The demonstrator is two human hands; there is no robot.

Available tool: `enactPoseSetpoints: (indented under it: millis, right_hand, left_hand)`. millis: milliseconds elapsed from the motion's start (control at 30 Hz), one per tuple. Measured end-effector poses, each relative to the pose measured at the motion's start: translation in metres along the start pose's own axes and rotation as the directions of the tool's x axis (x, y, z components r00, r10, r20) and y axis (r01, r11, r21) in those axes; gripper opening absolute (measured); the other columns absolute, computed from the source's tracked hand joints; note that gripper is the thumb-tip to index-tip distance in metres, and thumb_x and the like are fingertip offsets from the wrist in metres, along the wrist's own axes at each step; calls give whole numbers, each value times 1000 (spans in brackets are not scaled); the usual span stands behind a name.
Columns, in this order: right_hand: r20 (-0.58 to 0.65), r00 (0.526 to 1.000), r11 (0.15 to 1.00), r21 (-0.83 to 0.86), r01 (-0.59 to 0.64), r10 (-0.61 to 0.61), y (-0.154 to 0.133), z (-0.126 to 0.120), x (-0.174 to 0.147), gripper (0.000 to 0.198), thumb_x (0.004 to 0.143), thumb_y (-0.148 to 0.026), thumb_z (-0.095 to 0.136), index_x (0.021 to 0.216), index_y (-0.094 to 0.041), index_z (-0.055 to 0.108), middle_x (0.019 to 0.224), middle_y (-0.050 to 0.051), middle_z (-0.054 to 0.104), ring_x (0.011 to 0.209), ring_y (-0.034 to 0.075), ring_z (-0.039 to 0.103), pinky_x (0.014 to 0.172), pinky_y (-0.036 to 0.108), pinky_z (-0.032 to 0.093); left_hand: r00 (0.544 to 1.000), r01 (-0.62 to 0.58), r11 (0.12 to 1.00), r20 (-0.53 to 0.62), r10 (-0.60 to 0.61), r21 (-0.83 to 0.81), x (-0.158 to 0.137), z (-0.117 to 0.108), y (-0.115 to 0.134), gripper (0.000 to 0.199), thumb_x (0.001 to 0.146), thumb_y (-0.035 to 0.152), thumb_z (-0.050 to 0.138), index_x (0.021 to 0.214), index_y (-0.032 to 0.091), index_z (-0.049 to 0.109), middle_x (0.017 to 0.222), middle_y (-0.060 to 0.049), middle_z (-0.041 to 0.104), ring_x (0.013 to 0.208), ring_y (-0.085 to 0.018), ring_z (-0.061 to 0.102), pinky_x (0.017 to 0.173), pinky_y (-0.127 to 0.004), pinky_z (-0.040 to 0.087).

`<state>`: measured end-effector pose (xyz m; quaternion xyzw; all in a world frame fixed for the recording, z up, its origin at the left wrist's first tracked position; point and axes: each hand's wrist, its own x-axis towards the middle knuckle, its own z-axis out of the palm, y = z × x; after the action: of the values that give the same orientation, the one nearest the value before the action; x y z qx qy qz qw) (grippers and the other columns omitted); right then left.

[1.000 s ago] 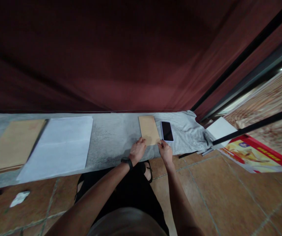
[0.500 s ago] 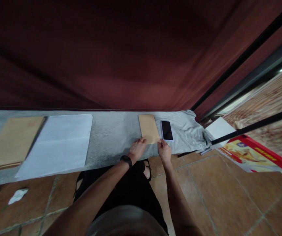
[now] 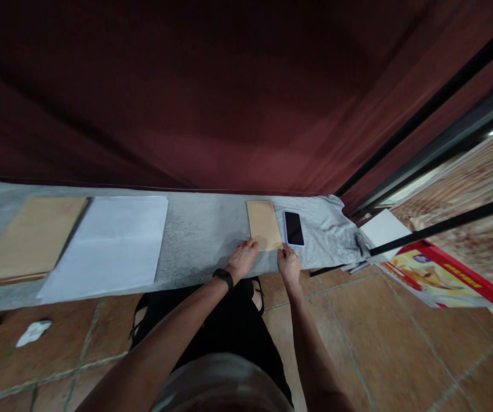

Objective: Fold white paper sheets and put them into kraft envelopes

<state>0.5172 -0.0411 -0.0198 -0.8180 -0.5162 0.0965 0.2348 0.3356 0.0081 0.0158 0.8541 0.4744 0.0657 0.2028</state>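
A small rectangle of brown paper [image 3: 264,222], perhaps an envelope, lies flat on a grey cloth. At its near left corner is my left hand [image 3: 244,256], fingers closed on the edge, a black band on the wrist. My right hand [image 3: 289,262] pinches the near right corner, its fingers curled in. Just right of the paper lies a phone [image 3: 294,228] with a dark screen and a pale case, apart from both hands.
Farther left, large white sheets [image 3: 113,243] lie beside a stack of larger brown paper [image 3: 31,237]. A dark red curtain [image 3: 229,143] hangs behind the grey-covered surface [image 3: 203,234]. At the right are a black metal bar [image 3: 444,226] and a red and yellow box [image 3: 444,274].
The view has shifted slightly, so the things on the cloth sit a little farther right. Both hands keep their places at the brown paper's near corners.
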Motion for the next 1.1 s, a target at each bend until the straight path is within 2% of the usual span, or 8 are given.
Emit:
enactPoseSetpoints:
  millis: [133,267,433,533,600,700,900,1100]
  right_hand:
    - [-56,998,993,113,43,-37,4,0,-10,50,99,-33,40,138,-8,59,109,17,75,99,26,70,90,35,51]
    - [-137,983,968,201,150,-124,0,11,-35,47,100,-32,36,136,-12,60,114,16,71,105,26,67,95,39,52]
    - [-45,918,885,249,393,-395,-42,39,-62,42,101,-26,39,138,-19,59,131,14,64,125,24,59,107,42,48]
    - [1,843,824,209,526,-538,-77,58,-66,44,102,-25,40,143,-18,56,144,15,58,135,24,52,112,42,44]
    - [21,810,803,146,578,-587,-95,69,-66,45,102,-24,42,144,-16,55,148,14,56,138,24,49,115,42,40]
    - [42,804,805,37,592,-593,-110,80,-67,44,102,-23,43,143,-18,57,147,12,58,137,24,50,119,44,33]
    - [52,796,796,-31,605,-603,-107,85,-69,44,101,-20,43,142,-17,58,148,11,58,137,24,50,119,43,31]
    - [36,787,786,-41,617,-616,-105,86,-68,45,100,-18,44,143,-17,57,147,11,58,136,24,51,119,42,30]
  left_hand:
    - [998,11,1000,-66,-13,-20,-29,-5,-15,29,102,26,45,125,19,62,129,-12,64,118,-24,62,102,-37,49]
    - [955,95,995,-280,-97,-22,-93,-7,-58,36,101,31,48,133,21,61,142,-13,60,133,-28,53,115,-44,40]
    - [799,364,931,-527,-290,40,-183,-17,-129,60,100,43,45,154,17,41,162,-18,38,154,-34,28,122,-54,28]
    - [744,475,877,-567,-353,78,-221,-23,-165,70,99,48,42,159,15,30,167,-19,27,157,-35,19,124,-61,20]
    - [764,487,866,-535,-361,111,-236,-27,-184,68,98,47,41,158,15,34,166,-19,31,156,-35,22,123,-60,20]
    - [821,467,869,-446,-357,164,-246,-32,-202,59,99,39,38,152,15,45,159,-18,43,151,-32,35,123,-54,25]
    - [869,428,885,-350,-348,183,-246,-46,-213,49,98,34,38,139,20,61,151,-12,56,140,-30,51,115,-47,39]
    - [899,327,937,-347,-267,125,-254,-54,-227,46,100,29,32,128,20,68,138,-10,67,128,-25,62,110,-40,47]
